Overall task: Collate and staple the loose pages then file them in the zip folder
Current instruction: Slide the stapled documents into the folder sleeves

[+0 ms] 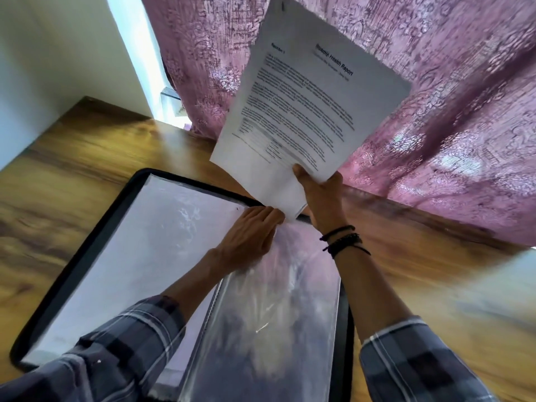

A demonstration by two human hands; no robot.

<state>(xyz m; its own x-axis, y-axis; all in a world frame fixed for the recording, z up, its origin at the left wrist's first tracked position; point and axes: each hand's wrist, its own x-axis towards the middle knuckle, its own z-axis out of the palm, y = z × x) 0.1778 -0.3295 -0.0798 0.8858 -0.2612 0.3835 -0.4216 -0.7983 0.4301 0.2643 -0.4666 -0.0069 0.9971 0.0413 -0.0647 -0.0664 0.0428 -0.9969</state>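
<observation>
A stack of printed white pages (pixel 307 100) stands tilted above the far edge of the open zip folder (pixel 81 248), which has a black zipped rim. My right hand (pixel 319 195) grips the stack near its lower edge, thumb on the front sheet. The stack's bottom corner points down at the mouth of a clear plastic sleeve (pixel 269 323) inside the folder. My left hand (pixel 249 236) pinches the top edge of that sleeve, right beside the paper corner. A staple shows as a small dark mark at the stack's top left corner.
The folder lies on a wooden table (pixel 75 158). A pink patterned curtain (pixel 449 117) hangs right behind the table's far edge. A white wall (pixel 52 53) stands at the left. White sheets fill the folder's left half.
</observation>
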